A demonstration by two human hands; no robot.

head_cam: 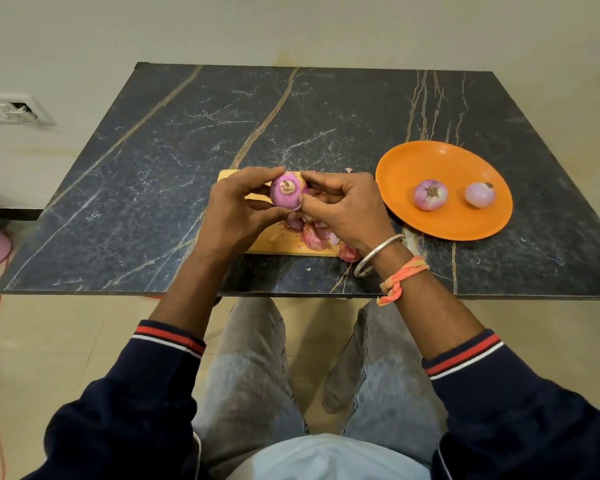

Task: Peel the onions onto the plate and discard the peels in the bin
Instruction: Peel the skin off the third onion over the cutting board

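While the left hand (pixel 238 209) grips the onion (pixel 286 194) above the cutting board (pixel 262 245), the right hand (pixel 343 209) pinches its peel.

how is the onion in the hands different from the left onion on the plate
The held onion sits in the left hand, the right hand pinching at it, above the cutting board; the plate onion lies loose on the orange plate. The held onion is deeper pink; the plate onion paler, streaked white. Both face the camera root end first.
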